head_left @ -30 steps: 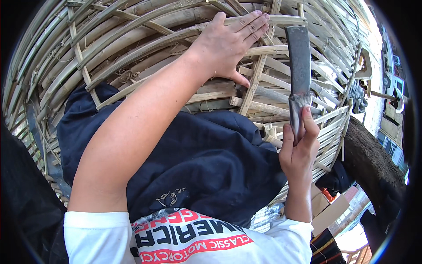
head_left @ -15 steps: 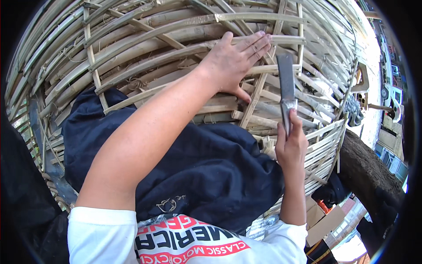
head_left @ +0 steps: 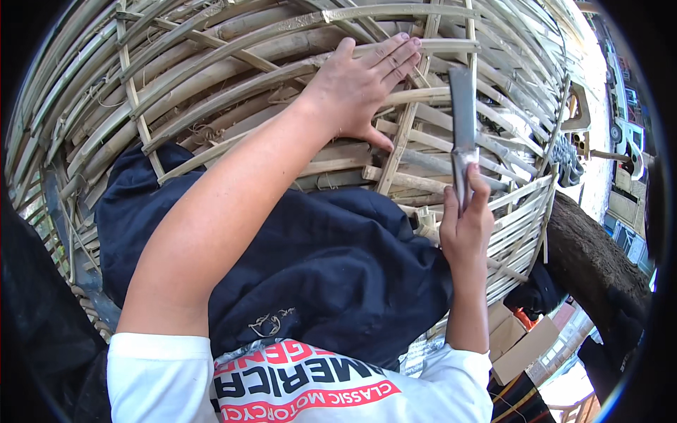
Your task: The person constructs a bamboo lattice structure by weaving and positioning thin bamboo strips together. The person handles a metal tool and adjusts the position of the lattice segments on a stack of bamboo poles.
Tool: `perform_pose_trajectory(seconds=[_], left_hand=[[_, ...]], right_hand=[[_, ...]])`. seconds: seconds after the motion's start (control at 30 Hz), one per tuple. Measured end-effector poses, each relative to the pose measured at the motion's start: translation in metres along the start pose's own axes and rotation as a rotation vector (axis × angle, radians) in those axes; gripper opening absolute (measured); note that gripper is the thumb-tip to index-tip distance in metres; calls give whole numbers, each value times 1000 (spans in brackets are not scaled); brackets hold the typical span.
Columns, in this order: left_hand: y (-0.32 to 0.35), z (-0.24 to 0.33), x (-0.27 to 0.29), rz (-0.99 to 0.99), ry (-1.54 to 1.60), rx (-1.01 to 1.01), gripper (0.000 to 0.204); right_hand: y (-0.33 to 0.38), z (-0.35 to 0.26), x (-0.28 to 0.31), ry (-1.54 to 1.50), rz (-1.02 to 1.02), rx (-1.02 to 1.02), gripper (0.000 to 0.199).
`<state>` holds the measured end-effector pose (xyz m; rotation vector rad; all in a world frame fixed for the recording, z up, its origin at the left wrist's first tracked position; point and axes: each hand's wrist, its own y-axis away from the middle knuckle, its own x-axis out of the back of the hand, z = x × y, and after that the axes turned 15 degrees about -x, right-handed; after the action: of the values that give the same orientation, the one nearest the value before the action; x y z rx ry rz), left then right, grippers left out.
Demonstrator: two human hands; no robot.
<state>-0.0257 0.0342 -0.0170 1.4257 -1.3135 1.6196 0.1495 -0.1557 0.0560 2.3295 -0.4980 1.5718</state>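
My left hand [head_left: 360, 88] lies palm down on split-bamboo strips [head_left: 296, 70], fingers stretched out and thumb spread toward a crossing slat [head_left: 403, 141]. In my right hand [head_left: 467, 222] is a knife [head_left: 462, 109] with a long, straight, square-ended metal blade, gripped by its metal handle. The blade points away from me, just to the right of the left hand and over the woven bamboo. Whether its edge touches a strip, I cannot tell. The light strips cross at open gaps, with thicker bamboo pieces showing beneath.
Dark blue cloth [head_left: 324, 247] covers my lap, with a few curled shavings [head_left: 271, 322] on it. To the right stand a thick tree trunk [head_left: 589, 243] and an opened cardboard box [head_left: 525, 349]. A parked white vehicle [head_left: 626, 134] shows farther off.
The view has shifted slightly, so the bamboo and the left hand sit a little higher and farther left. Both hands keep nearly the same pose, and the knife's tilt differs slightly.
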Motion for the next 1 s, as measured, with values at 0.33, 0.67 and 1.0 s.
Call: perform_pose_trajectory(seconds=[0.33, 0.67, 1.0], left_hand=[[0, -6, 1, -44, -53, 7, 127], [-4, 0, 2, -3, 41, -4, 132], [-1, 0, 14, -129, 17, -5, 132]], right_hand=[[-12, 5, -3, 104, 17, 198, 55], [5, 25, -22, -263, 304, 303, 46], [22, -32, 37, -270, -15, -126, 46]])
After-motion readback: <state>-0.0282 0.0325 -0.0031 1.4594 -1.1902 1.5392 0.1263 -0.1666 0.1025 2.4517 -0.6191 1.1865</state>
